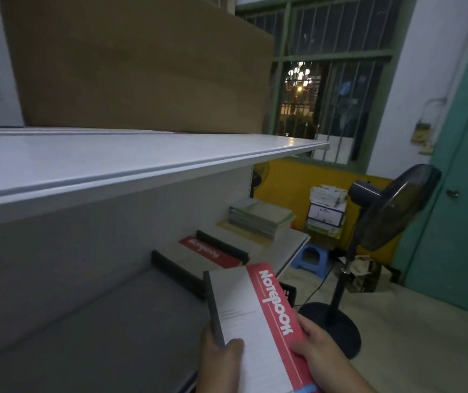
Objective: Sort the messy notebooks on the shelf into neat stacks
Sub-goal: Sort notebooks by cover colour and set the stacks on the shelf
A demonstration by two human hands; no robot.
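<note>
I grip a stack of notebooks (258,319) with my left hand (218,355) and right hand (320,353) closed on its edges, not yet shelved; beyond my hands a red-covered pile (213,252) and a neat stack (258,217) already lie on the shelf (85,321).

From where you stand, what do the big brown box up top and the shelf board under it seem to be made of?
The box looks like plain matte cardboard: dull brown, faint creases. The shelf board looks like white-painted metal or laminate, smooth, with a light glint at its corner; which one is unclear.
</note>
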